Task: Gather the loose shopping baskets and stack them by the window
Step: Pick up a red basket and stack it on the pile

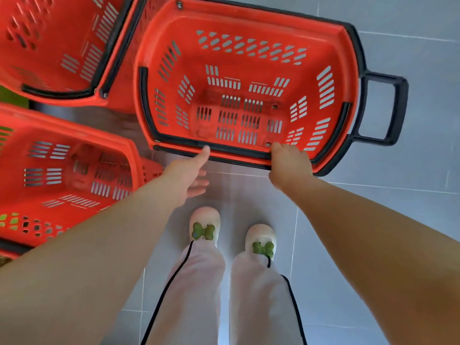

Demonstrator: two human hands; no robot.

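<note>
Two left baskets (69, 175) run off frame. The right hand (290, 165) grips the rim of the central basket (249, 58), and the left hand (184, 178), blurred, spreads loose fingers beneath.

1. No readable text, labels, brand marks or nos. anywhere in view.
2. Red slotted plastic shopping basket w/ black rim (249, 23), centre of view: plain moulded surfaces, nothing legible.
3. Grey floor tiles (398, 220): plain, no signs.
</note>
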